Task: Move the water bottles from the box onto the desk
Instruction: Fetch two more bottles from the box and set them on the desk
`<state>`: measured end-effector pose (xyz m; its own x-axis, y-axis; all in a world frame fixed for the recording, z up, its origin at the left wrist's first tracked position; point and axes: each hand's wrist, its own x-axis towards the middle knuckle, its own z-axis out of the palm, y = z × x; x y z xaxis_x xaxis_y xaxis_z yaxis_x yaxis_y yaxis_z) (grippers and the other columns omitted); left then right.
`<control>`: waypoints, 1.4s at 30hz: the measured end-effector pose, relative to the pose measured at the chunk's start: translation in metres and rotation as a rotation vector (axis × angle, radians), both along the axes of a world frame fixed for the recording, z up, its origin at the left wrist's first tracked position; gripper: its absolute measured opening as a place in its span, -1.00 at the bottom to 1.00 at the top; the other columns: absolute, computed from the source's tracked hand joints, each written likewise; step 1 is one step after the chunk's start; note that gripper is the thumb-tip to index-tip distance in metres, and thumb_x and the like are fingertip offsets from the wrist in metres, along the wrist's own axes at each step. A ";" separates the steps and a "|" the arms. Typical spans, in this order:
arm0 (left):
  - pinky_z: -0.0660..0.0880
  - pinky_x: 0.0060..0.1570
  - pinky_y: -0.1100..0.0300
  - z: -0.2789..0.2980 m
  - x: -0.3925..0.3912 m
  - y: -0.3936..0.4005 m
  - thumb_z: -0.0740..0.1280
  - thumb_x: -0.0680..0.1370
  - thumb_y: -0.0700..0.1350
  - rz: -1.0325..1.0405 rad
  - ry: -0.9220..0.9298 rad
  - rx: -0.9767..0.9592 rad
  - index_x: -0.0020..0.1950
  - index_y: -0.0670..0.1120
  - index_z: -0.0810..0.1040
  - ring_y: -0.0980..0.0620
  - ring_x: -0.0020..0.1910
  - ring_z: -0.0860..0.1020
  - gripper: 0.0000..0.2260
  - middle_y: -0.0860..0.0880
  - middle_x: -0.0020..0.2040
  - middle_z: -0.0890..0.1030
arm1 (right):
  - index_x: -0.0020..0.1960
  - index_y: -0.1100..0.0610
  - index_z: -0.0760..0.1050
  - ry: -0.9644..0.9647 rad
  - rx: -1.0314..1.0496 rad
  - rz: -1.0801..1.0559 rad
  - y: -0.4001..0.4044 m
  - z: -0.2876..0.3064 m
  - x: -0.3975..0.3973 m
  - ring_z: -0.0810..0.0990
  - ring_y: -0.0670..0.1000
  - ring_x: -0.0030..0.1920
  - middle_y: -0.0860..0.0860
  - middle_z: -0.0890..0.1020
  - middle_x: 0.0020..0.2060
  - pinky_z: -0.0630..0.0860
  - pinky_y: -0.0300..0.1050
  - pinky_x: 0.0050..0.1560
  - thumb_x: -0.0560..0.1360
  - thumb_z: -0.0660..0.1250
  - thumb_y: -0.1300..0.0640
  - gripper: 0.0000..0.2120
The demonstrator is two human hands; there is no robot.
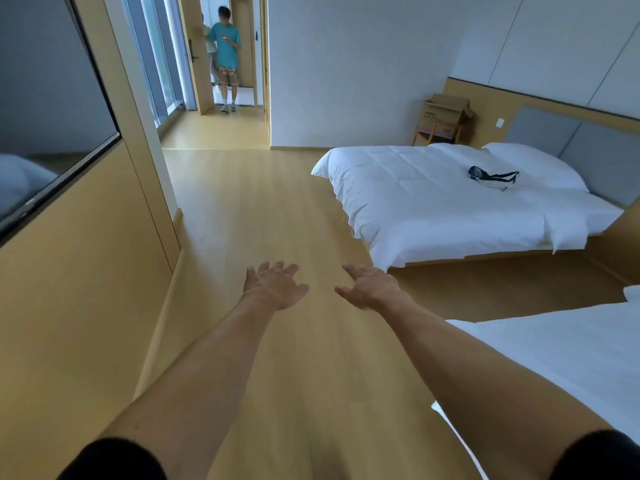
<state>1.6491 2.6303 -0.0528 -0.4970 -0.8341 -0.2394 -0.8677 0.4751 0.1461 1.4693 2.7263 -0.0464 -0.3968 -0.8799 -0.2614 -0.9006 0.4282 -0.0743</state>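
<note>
Both my arms reach straight out over the wooden floor. My left hand [273,284] is spread with fingers straight and holds nothing. My right hand [370,285] is likewise flat and empty, a short gap to its right. An open cardboard box [445,116] stands on a small wooden stool in the far corner beside the bed's headboard. What the box contains is hidden from here. No water bottles and no desk are in view.
A white bed [450,202] with a dark strap-like item [493,176] fills the right; a second bed's corner [554,358] is near right. A wall-mounted screen [45,116] hangs left. A person in a teal shirt [225,50] stands in the far doorway.
</note>
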 end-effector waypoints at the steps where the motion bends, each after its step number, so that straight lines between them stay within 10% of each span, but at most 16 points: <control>1: -0.04 0.55 -0.17 0.000 -0.006 -0.010 0.08 0.61 0.31 0.001 -0.002 0.002 0.62 0.17 0.11 -0.11 0.62 0.04 -0.40 0.01 0.65 0.09 | 0.62 -0.15 0.02 -0.005 -0.003 -0.002 -0.011 -0.002 -0.006 0.14 0.11 0.59 0.03 0.19 0.61 0.19 0.12 0.52 0.61 0.07 -0.33 -0.35; 42: 0.12 0.49 -0.14 0.001 -0.310 -0.658 0.12 0.64 0.19 0.103 0.000 0.006 0.61 0.13 0.17 -0.12 0.54 0.22 -0.46 -0.03 0.57 0.27 | 0.62 -0.11 0.07 -0.080 0.064 0.011 -0.656 -0.016 -0.321 0.29 0.13 0.52 0.05 0.30 0.55 0.29 0.11 0.44 0.64 0.08 -0.28 -0.38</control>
<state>1.3388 1.9719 -0.0520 -0.4082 -0.8795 -0.2445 -0.9121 0.3821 0.1484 1.1488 2.0704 -0.0628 -0.3629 -0.8645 -0.3477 -0.8975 0.4247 -0.1191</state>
